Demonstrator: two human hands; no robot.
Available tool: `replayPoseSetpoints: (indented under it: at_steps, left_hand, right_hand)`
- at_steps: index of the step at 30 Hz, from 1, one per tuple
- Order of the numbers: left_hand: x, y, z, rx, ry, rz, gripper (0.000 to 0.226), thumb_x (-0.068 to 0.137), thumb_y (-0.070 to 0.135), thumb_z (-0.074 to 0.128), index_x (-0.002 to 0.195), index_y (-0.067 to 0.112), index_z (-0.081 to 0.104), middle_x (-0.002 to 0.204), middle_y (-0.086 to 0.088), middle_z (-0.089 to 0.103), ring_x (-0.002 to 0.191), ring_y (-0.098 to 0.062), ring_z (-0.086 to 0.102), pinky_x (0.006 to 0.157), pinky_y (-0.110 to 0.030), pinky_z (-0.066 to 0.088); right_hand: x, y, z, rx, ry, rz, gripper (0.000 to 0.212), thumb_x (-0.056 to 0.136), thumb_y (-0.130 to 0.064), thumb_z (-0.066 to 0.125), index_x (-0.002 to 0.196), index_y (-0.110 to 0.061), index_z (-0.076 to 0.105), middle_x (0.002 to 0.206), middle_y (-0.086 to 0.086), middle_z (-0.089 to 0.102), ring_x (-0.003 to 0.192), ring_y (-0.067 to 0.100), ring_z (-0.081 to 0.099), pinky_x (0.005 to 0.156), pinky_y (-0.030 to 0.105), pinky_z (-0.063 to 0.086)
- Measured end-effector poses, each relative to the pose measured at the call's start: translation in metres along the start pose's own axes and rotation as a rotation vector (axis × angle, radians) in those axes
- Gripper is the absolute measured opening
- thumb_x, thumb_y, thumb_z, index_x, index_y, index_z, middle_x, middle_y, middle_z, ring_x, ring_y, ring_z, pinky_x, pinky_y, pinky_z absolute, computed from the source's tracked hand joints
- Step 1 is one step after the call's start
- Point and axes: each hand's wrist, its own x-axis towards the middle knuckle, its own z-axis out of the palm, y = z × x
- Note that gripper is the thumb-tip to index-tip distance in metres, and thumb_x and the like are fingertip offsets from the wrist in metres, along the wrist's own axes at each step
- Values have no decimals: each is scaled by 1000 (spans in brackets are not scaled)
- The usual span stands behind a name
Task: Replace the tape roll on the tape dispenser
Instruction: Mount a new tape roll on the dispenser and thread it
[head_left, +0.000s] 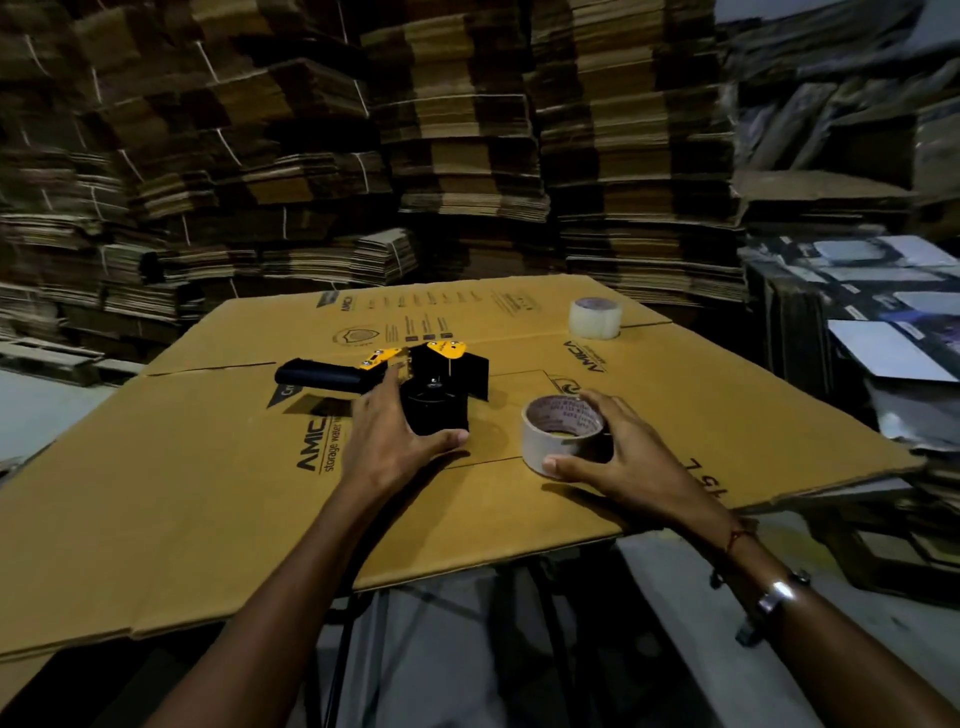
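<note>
A black and yellow tape dispenser (415, 382) lies on its side on a flattened cardboard sheet (208, 493), handle pointing left. My left hand (395, 441) rests against its black spool hub, thumb and fingers around it. To the right stands a nearly used-up tape roll (558, 434), mostly bare core. My right hand (618, 452) curls around this roll, thumb at its front and fingers behind. A full roll of clear tape (595, 318) stands at the far right of the sheet, untouched.
The cardboard sheet overhangs a stand with dark legs (540, 623) below. Tall stacks of flattened cartons (467, 156) wall in the back and left. Printed boxes and sheets (883, 322) pile up on the right.
</note>
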Motion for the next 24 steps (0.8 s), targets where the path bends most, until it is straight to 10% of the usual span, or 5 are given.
replayPoseSetpoints:
  at_steps: [5, 9, 20, 24]
  left_hand:
    - [-22, 34, -5, 257, 390, 369, 70, 88, 63, 50, 138, 14, 50, 138, -7, 52, 128, -27, 42, 103, -46, 44]
    - [-9, 71, 18, -12, 206, 575, 34, 96, 41, 52, 108, 12, 66, 110, -3, 65, 101, -20, 59, 82, -40, 52]
    - [98, 140, 101, -600, -459, -112, 24, 96, 23, 66, 109, 3, 65, 103, -1, 66, 90, -10, 58, 82, -32, 52]
    - [125, 124, 126, -599, -408, -163, 19, 94, 27, 69, 98, 8, 65, 109, -6, 69, 101, -21, 63, 96, -43, 52]
  right_hand:
    - [8, 7, -10, 230, 45, 81, 88, 80, -75, 56, 153, -30, 36, 145, -4, 52, 124, 14, 57, 104, 39, 50]
    - [33, 24, -31, 304, 122, 205, 83, 77, -78, 59, 144, -32, 45, 128, -7, 60, 113, 18, 64, 102, 47, 53]
    - [156, 92, -52, 167, 210, 367, 80, 83, -43, 80, 148, -22, 38, 141, 6, 54, 122, 26, 57, 100, 43, 52]
    - [199, 114, -49, 113, 214, 351, 91, 81, -36, 83, 153, -18, 30, 151, 12, 46, 135, 30, 48, 105, 43, 47]
